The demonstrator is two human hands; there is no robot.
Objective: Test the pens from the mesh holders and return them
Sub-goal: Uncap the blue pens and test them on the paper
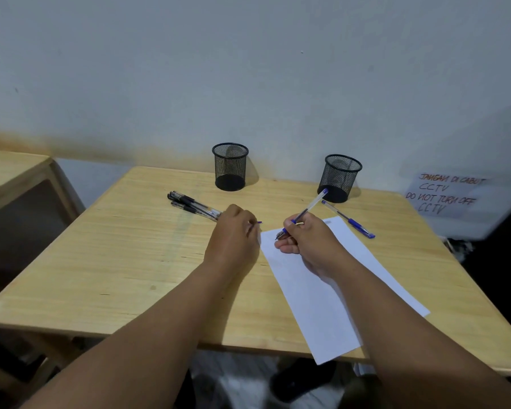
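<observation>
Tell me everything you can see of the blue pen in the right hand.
The blue pen has a clear barrel, a blue grip and a blue end plug. The right hand pinches it near the grip, uncapped. It slants, tip down at the upper left corner of the white paper, end plug toward the right mesh holder. Whether the tip touches is unclear.

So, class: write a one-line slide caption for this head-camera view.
Right hand tests a blue pen on white paper; two mesh holders stand empty behind.
</observation>
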